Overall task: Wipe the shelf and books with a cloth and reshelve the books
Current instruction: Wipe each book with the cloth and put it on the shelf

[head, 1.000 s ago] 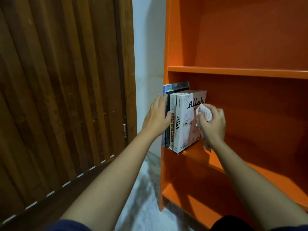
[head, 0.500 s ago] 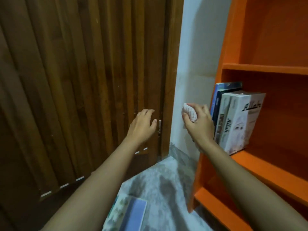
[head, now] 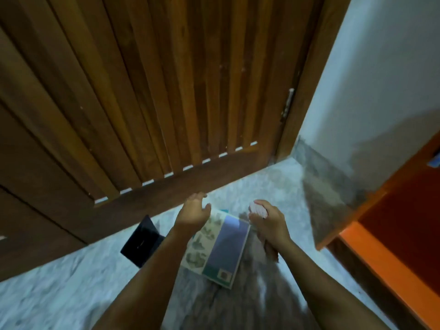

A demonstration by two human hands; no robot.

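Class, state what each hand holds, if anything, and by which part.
The right hand grips the cloth, bunched in its fist, a wad showing at the top. The left hand holds nothing, open above the book on the floor.

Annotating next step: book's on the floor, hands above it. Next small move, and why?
Probably lower the left hand to grip the blue-and-green book: it lies flat on the floor just under that open hand, and the right hand is taken up holding the cloth.

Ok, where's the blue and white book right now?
In the head view the book lies flat on the floor, low centre, between the left hand and right hand, a black object left of it.
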